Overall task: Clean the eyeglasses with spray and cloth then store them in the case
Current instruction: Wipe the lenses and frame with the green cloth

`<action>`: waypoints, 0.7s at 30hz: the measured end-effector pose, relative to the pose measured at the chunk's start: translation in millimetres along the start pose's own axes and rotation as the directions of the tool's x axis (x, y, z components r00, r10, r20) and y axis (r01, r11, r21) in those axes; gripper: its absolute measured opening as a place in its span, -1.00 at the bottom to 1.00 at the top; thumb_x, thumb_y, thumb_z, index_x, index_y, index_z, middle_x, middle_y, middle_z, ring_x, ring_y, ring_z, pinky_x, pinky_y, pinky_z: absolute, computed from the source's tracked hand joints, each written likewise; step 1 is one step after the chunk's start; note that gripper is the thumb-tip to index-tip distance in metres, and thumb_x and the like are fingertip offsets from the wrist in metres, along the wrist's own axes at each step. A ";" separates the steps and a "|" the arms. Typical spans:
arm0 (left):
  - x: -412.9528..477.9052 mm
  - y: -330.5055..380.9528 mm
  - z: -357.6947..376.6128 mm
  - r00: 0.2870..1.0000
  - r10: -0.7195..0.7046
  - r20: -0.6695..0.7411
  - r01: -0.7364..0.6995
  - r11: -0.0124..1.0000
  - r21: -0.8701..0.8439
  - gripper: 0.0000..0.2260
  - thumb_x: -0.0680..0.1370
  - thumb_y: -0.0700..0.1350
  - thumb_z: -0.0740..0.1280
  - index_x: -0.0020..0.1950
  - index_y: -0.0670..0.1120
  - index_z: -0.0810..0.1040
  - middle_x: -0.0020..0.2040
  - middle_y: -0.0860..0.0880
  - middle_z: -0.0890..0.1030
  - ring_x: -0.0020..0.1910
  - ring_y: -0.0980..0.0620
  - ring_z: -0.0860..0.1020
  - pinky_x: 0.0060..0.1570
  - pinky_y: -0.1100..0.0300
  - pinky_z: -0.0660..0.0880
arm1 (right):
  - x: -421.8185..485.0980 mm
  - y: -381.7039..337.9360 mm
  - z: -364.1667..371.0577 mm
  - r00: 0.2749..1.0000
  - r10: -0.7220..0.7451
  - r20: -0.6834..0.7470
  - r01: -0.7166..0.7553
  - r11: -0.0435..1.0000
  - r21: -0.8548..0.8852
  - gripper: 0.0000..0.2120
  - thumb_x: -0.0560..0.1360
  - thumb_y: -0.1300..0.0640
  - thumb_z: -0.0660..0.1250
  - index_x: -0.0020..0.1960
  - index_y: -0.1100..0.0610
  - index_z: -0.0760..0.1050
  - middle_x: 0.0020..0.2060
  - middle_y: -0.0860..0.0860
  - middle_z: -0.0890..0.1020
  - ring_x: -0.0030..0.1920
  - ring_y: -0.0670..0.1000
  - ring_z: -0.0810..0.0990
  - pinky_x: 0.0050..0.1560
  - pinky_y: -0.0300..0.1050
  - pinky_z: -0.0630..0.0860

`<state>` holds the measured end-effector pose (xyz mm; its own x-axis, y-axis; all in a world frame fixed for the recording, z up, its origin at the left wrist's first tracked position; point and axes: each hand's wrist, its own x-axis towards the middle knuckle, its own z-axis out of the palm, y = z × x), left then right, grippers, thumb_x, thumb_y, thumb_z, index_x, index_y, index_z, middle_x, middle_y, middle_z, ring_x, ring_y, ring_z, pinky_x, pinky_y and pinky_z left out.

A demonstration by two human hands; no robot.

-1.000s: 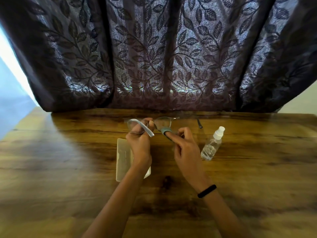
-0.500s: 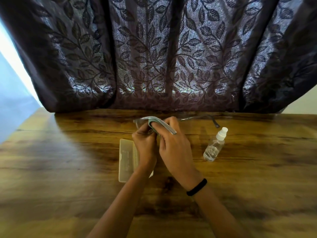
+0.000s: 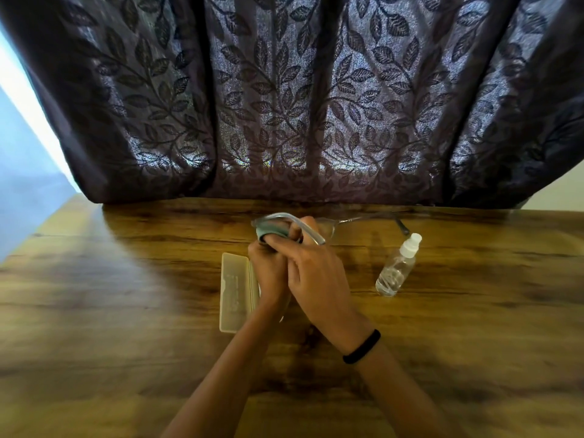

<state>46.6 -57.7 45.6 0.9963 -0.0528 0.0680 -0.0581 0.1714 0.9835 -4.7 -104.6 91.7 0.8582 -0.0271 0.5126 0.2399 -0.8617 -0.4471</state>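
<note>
Wiping step: left hand (image 3: 268, 273) grips the eyeglasses (image 3: 327, 227), right hand (image 3: 317, 275) pinches the cloth (image 3: 272, 233) on a lens; next, probably folding temples for the case (image 3: 235, 292).

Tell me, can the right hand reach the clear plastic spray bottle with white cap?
Probably yes: the bottle sits just right of the right hand, with bare wooden table between. But that hand is busy pinching the teal cloth on the clear-framed eyeglasses.

A wooden table (image 3: 126, 311) with dark streaks of grain fills the lower half of the view. Along its far edge hangs a dark purple curtain (image 3: 284, 105) patterned with leafy branches, falling in folds. Bright daylight (image 3: 19, 90) shows past the curtain beyond the far left corner, and a pale wall (image 3: 562, 197) beyond the far right.
</note>
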 end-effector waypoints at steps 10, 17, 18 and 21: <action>5.7 3.6 -3.6 0.977 0.196 -0.079 -0.201 0.978 -0.055 -0.62 0.43 -0.42 0.25 -0.32 0.06 0.61 -0.42 0.07 0.60 -0.40 0.07 0.54 -0.41 0.17 0.48 | -5.5 8.3 -9.1 1.000 0.008 0.004 -0.008 0.995 -0.101 -0.59 0.47 0.10 -0.02 0.08 0.02 0.57 -0.08 0.04 0.45 -0.09 -0.03 0.49 -0.39 -0.40 0.35; 7.7 7.0 0.3 0.979 0.194 -0.062 -0.199 0.977 -0.079 -0.75 0.36 -0.50 0.20 -0.14 -0.28 0.61 -0.22 -0.20 0.63 -0.22 -0.11 0.59 -0.19 0.02 0.52 | -1.3 14.9 -15.5 0.999 0.051 0.008 -0.048 0.974 -0.219 -0.61 0.47 0.14 0.00 0.10 0.00 0.56 -0.06 0.05 0.46 -0.03 0.04 0.48 -0.50 -0.34 0.30; 7.5 7.5 0.9 0.979 0.192 -0.063 -0.197 0.977 -0.077 -0.77 0.36 -0.51 0.21 -0.14 -0.32 0.60 -0.23 -0.19 0.63 -0.24 -0.08 0.57 -0.21 0.07 0.51 | -0.5 15.7 -15.8 0.999 0.050 0.006 -0.048 0.972 -0.231 -0.60 0.48 0.13 -0.01 0.09 0.00 0.56 -0.07 0.06 0.46 -0.04 0.04 0.48 -0.52 -0.35 0.26; 6.1 10.0 3.7 0.982 0.184 -0.048 -0.188 0.978 -0.088 -0.81 0.37 -0.51 0.22 -0.12 -0.37 0.58 -0.24 -0.18 0.61 -0.24 0.01 0.56 -0.21 0.17 0.50 | 1.9 16.7 -17.1 0.998 0.057 0.001 -0.055 0.966 -0.253 -0.58 0.48 0.11 -0.05 0.08 0.03 0.56 -0.07 0.07 0.45 -0.07 0.06 0.47 -0.53 -0.25 0.34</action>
<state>51.8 -59.9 56.5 0.9704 0.0269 0.2399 -0.2384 0.2639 0.9346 -6.8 -127.7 97.8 0.8710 -0.0760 0.4853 0.0695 -0.9590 -0.2749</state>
